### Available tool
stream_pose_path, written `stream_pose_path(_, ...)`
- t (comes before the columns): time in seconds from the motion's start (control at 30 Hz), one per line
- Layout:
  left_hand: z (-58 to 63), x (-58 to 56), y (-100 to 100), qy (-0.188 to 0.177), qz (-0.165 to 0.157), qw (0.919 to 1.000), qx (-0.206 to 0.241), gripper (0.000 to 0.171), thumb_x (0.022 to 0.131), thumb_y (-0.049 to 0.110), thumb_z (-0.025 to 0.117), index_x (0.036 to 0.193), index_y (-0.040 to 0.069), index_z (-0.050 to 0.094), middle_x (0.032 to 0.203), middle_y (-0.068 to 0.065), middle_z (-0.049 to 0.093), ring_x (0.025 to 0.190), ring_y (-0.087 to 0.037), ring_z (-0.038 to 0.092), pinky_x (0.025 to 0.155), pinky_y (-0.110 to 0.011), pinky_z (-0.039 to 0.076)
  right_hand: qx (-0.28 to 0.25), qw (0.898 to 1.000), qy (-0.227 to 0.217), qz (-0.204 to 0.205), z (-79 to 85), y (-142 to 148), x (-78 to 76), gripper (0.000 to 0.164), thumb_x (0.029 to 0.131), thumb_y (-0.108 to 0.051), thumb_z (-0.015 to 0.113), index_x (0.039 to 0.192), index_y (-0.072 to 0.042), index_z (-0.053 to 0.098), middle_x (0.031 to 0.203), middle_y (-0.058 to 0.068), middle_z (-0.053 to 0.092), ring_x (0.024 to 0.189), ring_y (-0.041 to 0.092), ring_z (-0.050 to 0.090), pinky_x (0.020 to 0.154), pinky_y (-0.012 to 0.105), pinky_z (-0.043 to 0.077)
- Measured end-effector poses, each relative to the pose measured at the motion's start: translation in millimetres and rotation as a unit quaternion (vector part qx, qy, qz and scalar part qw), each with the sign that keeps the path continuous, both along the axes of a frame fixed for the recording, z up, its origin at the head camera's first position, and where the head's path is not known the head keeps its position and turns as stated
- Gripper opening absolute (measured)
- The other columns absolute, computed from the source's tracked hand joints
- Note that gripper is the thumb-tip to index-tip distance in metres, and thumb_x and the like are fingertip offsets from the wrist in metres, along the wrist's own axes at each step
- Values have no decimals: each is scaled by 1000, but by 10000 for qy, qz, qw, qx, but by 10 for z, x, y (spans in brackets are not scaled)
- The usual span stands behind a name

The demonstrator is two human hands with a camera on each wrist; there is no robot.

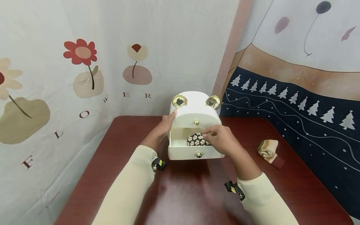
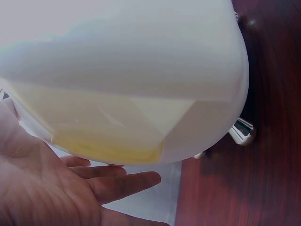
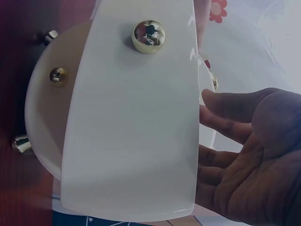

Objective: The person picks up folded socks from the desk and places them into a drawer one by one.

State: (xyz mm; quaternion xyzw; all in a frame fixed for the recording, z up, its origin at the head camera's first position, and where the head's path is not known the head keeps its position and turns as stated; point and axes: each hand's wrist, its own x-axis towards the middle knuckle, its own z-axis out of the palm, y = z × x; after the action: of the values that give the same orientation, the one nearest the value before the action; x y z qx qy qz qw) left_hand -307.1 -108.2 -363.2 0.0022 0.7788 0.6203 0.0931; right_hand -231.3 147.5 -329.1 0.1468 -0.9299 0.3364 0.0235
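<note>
Cream sleeves lead to hands flanking flowered item.

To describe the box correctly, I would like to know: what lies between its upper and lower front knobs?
A flower-patterned item, inside the open lower drawer; the head view shows it.

Soft, even light in the head view, sheen on the red table, dark shadow below the drawer, glint on the gold knob, hazy left wrist view, white box washed out at upper left, dimmer right wrist view, shaded right hand.
</note>
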Motion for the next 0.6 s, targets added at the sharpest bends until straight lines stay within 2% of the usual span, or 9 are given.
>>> stream_pose_path(0.1, -5, 7, -11, 37, -15, 10000, 29, 84, 112, 63, 31, 160, -4, 18, 162, -30, 26, 147, -46, 38, 130, -57, 33, -178, 9996, 180, -119, -5, -6, 49, 16, 103, -12, 75, 114, -6, 84, 118, 18, 79, 108, 37, 77, 82, 45, 65)
stream_pose_path(0.27, -10, 9, -18, 19, 14, 10000, -85, 86, 111, 65, 31, 162, -3, 18, 163, -29, 27, 148, -45, 37, 130, -58, 31, -650, 9924, 1018, -236, -107, -48, 166, 13, 99, -7, 78, 110, -1, 83, 116, 17, 78, 100, 34, 77, 85, 49, 67)
stream_pose_path(0.37, -10, 4, -16, 4, 30, 9999, -128, 86, 111, 65, 31, 162, -2, 18, 163, -28, 27, 149, -44, 37, 131, -57, 30, -938, 9823, 1600, -260, -180, -105, 242, 15, 95, -4, 83, 109, 1, 82, 112, 15, 77, 97, 32, 75, 82, 48, 66)
stream_pose_path(0.47, -6, -1, -14, 12, 34, 9999, -104, 85, 111, 65, 31, 161, -3, 18, 162, -28, 27, 148, -44, 37, 131, -57, 30, -1129, 9705, 2107, -323, -248, -169, 318, 17, 89, 1, 87, 105, 1, 81, 106, 13, 76, 95, 30, 72, 75, 42, 65)
stream_pose_path(0.6, -17, -11, -10, 28, 53, 9999, -84, 82, 113, 62, 30, 159, -5, 21, 160, -29, 29, 146, -44, 39, 129, -56, 33, -1233, 9554, 2639, -489, -353, -257, 411, 21, 82, 4, 90, 99, 1, 78, 92, 13, 69, 80, 28, 67, 67, 33, 58)
